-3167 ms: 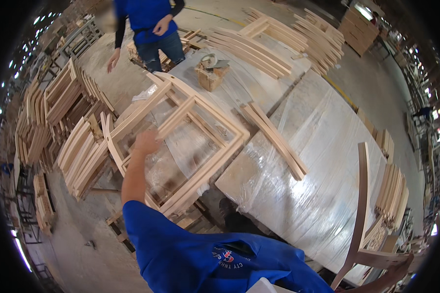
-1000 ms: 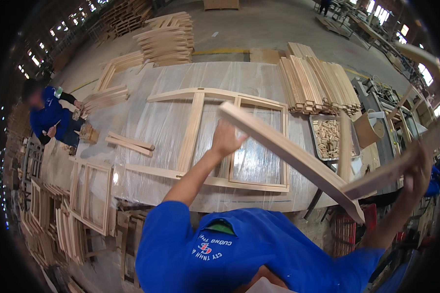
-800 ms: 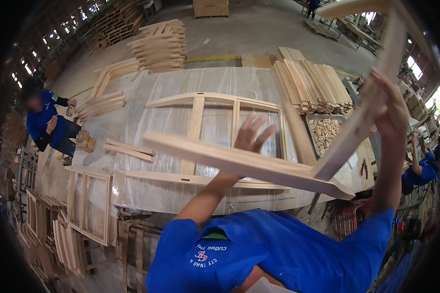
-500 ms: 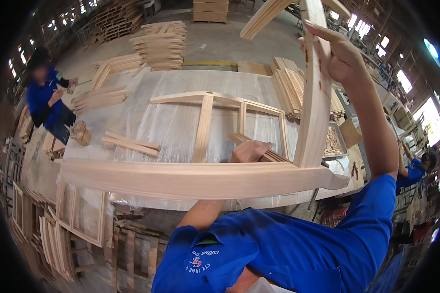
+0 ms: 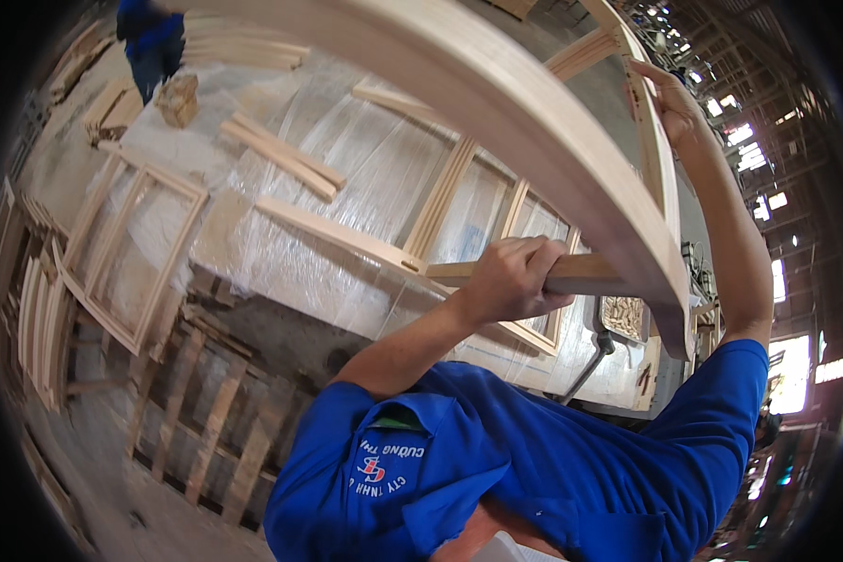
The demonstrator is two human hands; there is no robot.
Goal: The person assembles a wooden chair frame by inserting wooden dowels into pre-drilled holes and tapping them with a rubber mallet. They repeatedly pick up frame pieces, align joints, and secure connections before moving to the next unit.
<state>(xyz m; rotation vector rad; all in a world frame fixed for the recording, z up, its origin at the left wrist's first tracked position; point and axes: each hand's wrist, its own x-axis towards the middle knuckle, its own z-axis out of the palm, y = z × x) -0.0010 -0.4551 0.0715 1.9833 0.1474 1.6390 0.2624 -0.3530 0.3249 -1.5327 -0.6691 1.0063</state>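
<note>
– What's the room like?
– A workshop with a grey floor and a plastic-covered tabletop. One wooden frame is held tilted over it, a second frame lies flat, a third frame stands left.
– Writing?
– Lettering and an emblem on the blue shirt.
– Hands?
– The left hand has its fingers wrapped round the raised frame's crossbar; the right hand touches its far rail, grip unclear.
– Smaller things?
– Two sticks; pegs past counting.

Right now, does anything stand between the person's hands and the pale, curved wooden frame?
Nothing visible does: the left hand is closed around a straight wooden rail of the pale, curved wooden frame, and the right hand holds another part.
</note>
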